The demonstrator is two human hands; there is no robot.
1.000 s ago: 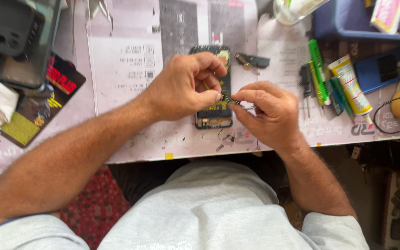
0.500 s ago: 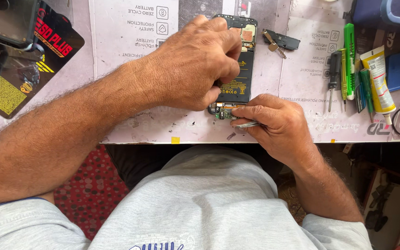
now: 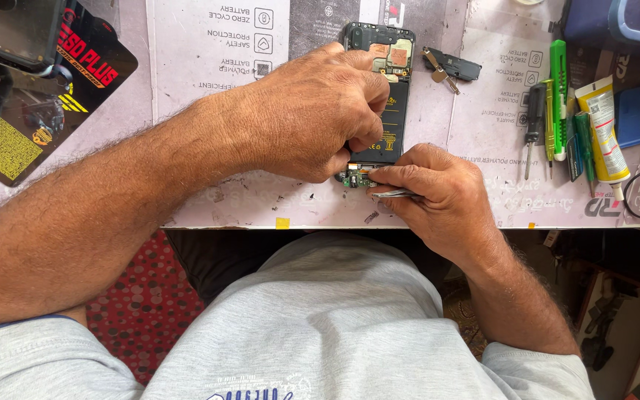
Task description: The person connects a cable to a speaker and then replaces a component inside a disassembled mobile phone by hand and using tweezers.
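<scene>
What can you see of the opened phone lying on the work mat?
The opened black smartphone lies flat, back cover off, lengthwise away from the person. A black battery fills its middle, copper-coloured shields sit near the far end, and a small green board shows at the near end. The left hand covers its left side; the right hand holds metal tweezers at the green board.

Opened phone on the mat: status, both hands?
Left hand pressing down on opened phone. Right hand pinching tweezers at small board, phone's near end. Loose bracket beside, clear of work.
</scene>
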